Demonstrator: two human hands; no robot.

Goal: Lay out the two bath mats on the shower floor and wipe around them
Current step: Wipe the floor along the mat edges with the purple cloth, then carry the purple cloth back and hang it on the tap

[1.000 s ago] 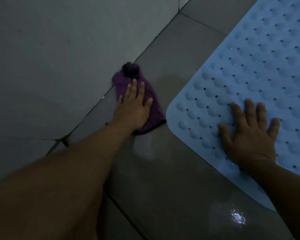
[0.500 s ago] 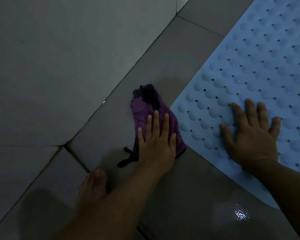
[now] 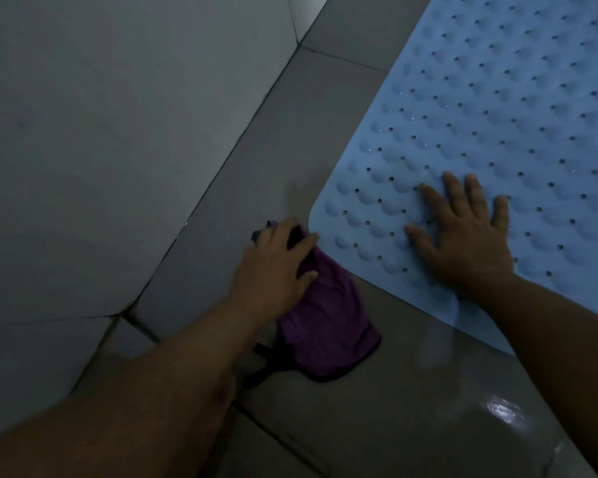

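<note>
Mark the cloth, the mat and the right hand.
cloth (image 3: 328, 326): head view, on its bare purple middle.
mat (image 3: 497, 98): head view, on its studded top surface.
right hand (image 3: 466, 243): head view, on its back.

One bath mat (image 3: 480, 115), one cloth (image 3: 328, 326), two hands.

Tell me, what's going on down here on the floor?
A person is crouched over a tiled shower floor, cleaning it. Their right hand lies flat, fingers spread, on a light blue bath mat with bumps and small holes. Their left hand presses a purple cloth against the tiles right at the mat's rounded corner, beside the wall. The floor looks wet, with a glint near the bottom right. Only one mat is in view.
</note>
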